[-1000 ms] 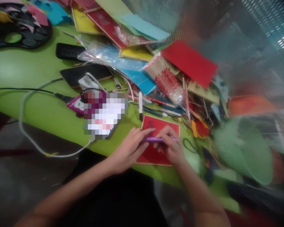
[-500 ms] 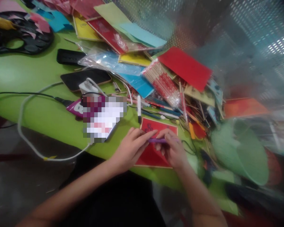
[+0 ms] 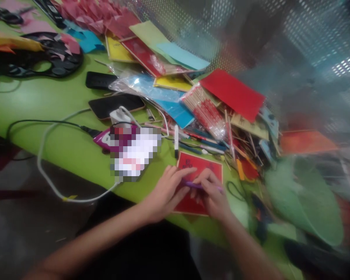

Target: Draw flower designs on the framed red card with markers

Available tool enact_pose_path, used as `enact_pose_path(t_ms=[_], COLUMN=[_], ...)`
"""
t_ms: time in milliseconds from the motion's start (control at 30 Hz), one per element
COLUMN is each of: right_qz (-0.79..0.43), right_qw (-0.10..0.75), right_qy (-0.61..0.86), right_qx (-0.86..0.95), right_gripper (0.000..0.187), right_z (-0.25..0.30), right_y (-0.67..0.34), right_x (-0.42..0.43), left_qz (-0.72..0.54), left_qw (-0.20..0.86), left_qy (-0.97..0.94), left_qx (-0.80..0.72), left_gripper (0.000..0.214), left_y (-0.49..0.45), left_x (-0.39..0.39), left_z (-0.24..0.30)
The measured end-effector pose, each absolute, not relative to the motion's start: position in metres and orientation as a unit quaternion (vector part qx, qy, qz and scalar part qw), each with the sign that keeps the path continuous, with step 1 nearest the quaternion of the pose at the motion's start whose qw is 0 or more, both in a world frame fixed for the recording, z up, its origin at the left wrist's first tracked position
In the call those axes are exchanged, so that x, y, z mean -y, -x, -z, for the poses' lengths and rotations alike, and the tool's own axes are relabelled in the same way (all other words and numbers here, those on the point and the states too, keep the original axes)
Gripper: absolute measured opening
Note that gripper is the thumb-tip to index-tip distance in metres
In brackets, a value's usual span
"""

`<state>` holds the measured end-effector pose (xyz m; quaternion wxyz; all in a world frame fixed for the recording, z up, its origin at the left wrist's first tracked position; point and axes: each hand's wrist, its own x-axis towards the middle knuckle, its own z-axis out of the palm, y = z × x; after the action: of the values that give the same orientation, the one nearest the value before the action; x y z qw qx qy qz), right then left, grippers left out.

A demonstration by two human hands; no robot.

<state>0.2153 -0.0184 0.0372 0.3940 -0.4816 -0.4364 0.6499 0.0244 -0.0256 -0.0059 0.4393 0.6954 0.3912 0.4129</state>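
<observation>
A slim purple pen [image 3: 196, 185] lies crosswise between my hands, above a red card [image 3: 200, 163] with dark drawn marks along its top. My right hand [image 3: 212, 192] is closed around the pen, fingers curled. At the pen's other end, the thumb and fingers of my left hand [image 3: 170, 190] close on its tip, the index finger stretched over it. Whether a cap sits there I cannot make out. Just beyond the card is a white marker with a black end [image 3: 176, 140].
To the left lie a pixelated lit phone [image 3: 140, 149], a white cable [image 3: 41, 155] and a dark phone [image 3: 116, 105]. Bagged sticks [image 3: 205, 111], coloured paper [image 3: 233, 93] and pens pile up behind. A black palette [image 3: 61, 70] is far left, a green translucent basket [image 3: 306, 198] right.
The view has shifted, so everything sits a little lower and further right. Both hands stay at the purple pen over the card; my left index finger looks slightly more raised.
</observation>
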Motion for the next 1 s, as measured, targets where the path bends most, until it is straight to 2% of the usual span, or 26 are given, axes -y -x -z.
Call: enact_pose_path(t_ms=[67,167,267,333,667,833,1000], right_qz=[-0.629,-0.561,-0.463,-0.400,-0.292,-0.120,-0.078], right_qw=[0.384,0.427,0.445,0.422,0.282,0.219,0.191], right_qy=[0.494,0.518,0.544,0.557,0.504,0.450,0.407], right_qx=[0.461,0.484,0.540,0.594,0.762,0.857,0.890], right_gripper=[0.025,0.022,0.017,0.016,0.017,0.015,0.018], right_z=[-0.043,-0.054,-0.061,-0.059,-0.025,-0.036,-0.049], right_y=[-0.221,-0.231,-0.236,-0.236,-0.219,-0.209,-0.175], right_x=[0.012,-0.010,-0.041,-0.061,-0.118,-0.131,-0.138], left_qz=[-0.444,-0.498,-0.515,-0.508,-0.462,-0.461,-0.449], left_qw=[0.448,0.445,0.447,0.452,0.490,0.501,0.521], left_qy=[-0.667,-0.616,-0.599,-0.604,-0.617,-0.615,-0.612], left_qx=[-0.398,-0.417,-0.420,-0.417,-0.408,-0.399,-0.389], left_gripper=[0.048,0.059,0.059,0.056,0.047,0.048,0.048], left_y=[-0.025,-0.026,-0.025,-0.024,-0.020,-0.019,-0.019], left_x=[0.025,0.023,0.023,0.023,0.022,0.022,0.021], left_z=[0.007,0.013,0.017,0.018,0.010,0.007,0.007])
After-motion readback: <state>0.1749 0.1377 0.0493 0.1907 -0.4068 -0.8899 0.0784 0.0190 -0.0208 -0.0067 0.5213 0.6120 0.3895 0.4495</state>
